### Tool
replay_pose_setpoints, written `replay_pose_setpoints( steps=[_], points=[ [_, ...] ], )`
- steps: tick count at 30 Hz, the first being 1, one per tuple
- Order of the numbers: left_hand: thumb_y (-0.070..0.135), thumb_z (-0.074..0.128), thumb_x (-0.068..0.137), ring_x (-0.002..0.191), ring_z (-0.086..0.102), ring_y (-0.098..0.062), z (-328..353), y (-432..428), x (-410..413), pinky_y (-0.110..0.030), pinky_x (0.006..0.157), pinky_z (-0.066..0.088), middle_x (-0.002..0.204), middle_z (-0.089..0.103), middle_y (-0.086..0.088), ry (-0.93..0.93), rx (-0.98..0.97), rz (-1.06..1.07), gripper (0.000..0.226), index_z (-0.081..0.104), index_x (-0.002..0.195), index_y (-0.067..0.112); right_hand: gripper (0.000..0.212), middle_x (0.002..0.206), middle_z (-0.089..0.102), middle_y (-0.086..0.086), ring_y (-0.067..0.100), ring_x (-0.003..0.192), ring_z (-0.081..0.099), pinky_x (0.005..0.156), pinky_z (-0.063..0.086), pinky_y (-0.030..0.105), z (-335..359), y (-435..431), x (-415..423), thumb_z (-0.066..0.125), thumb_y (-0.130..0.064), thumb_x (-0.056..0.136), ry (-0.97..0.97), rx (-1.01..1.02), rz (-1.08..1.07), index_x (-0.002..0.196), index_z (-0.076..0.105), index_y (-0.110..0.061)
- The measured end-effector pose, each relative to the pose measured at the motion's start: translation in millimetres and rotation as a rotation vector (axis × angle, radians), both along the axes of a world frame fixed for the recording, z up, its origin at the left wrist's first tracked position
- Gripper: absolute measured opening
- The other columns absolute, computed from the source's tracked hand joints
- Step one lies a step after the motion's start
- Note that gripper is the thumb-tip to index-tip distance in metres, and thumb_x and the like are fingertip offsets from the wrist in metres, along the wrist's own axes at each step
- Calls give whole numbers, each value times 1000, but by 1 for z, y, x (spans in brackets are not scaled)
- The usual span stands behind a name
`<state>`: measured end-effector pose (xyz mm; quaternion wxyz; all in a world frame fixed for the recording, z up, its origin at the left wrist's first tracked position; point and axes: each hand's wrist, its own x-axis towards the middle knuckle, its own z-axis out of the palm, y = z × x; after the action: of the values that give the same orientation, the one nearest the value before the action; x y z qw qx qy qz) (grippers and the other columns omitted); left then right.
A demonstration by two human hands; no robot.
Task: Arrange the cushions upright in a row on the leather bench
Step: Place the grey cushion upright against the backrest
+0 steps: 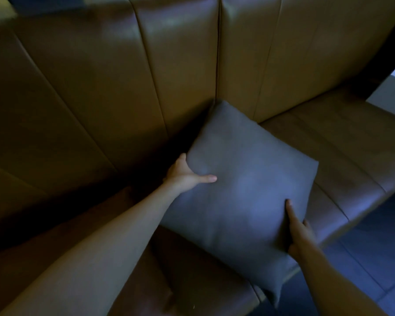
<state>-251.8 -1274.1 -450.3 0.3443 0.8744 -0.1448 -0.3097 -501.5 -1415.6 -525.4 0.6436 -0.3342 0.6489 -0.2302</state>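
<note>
Over the front edge of the surface (342, 142), a brown leather seat with a tall panelled backrest (128, 87), a person holds a single grey cushion (244, 190) between two bare hands. The left hand (187, 173) grips the cushion's left edge, thumb laid across the top face and fingers tucked out of sight beneath. The right hand (300, 231) clamps the near right edge, one finger pressed up along the fabric, the rest wrapped around the side. Both hands are closed on the cushion, neither spread wide.

The cushion lies tilted rather than upright. Its far corner points at the seam where the backrest meets the seat, and its near corner hangs out past the front edge of the surface, above the dark tiled floor (374, 258). Whether its underside touches the leather or is held just clear of it cannot be told in the dim light. It sits squarely between the two hands, its diagonal running from the person toward the backrest.

No other cushion shows in view, so the row appears barely begun. The placing step seems to be in hand: the cushion's far corner is already near the backrest, and standing it up would likely mean tipping the near side upward and pushing the whole thing back until its rear face leans on the leather. The left hand reaches farther in toward the backrest; the right is nearer the person and the front edge. The smooth leather could let the base slide forward.
</note>
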Motion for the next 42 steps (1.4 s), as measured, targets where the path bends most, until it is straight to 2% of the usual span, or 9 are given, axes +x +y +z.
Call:
replay_pose_setpoints(
  steps=[4,11,15,19,25,29,31,37,42],
  points=[
    [82,69,-3,124,55,-28,42,-14,39,-49,104,42,133,59,0,-207,10,-109,151,46,134,23,89,144,50,11,35,127,50,107,38,54,10,20,32,72,-56,73,-146,72,-47,145,40,-14],
    [56,88,43,128,48,-34,118,-25,93,-60,107,28,133,57,0,-529,118,-351,98,48,127,26,134,153,41,5,35,133,45,87,45,68,-22,50,108,70,-86,35,-450,365,177,150,28,-32],
    [59,87,44,128,46,-36,127,-23,116,-61,107,26,135,56,-1,-638,186,-451,106,43,134,27,99,159,26,8,38,145,21,104,23,70,-2,81,157,39,-81,73,-462,477,247,153,25,-23],
    [57,84,53,129,44,-33,105,-9,127,-47,108,28,142,50,-5,-777,251,-527,110,34,147,27,135,143,42,13,42,124,45,72,50,67,-24,93,193,71,-78,40,-457,486,266,152,23,-20],
    [66,74,57,145,24,-33,48,35,97,-47,116,4,157,32,-9,-1174,33,-92,110,33,150,25,109,153,30,17,45,135,37,93,40,68,-24,74,199,73,-56,70,-236,364,253,153,14,-17],
    [67,77,52,141,22,-41,-5,57,52,-59,113,19,156,19,-21,-857,-267,484,123,20,151,23,130,160,20,11,39,143,26,112,31,57,-15,23,181,92,-35,53,-126,-90,359,154,9,-31],
    [53,87,50,143,18,-39,-15,60,46,-57,114,23,158,10,-16,-537,-391,642,134,7,154,27,115,162,18,8,31,146,22,117,25,46,5,-3,181,86,-21,65,-107,-298,442,155,13,-24],
    [19,93,54,143,31,-24,-38,79,46,-42,114,30,157,29,-3,-74,-512,592,137,0,154,30,104,161,22,2,24,144,28,104,32,28,58,-50,192,79,-27,76,-130,-483,654,155,12,-27],
    [17,95,49,133,46,-21,-43,77,44,-37,109,38,145,48,-4,-75,-520,611,123,26,150,20,109,156,34,1,24,139,38,91,40,26,65,-53,200,84,-29,64,-165,-462,653,154,22,-27]
  ],
)
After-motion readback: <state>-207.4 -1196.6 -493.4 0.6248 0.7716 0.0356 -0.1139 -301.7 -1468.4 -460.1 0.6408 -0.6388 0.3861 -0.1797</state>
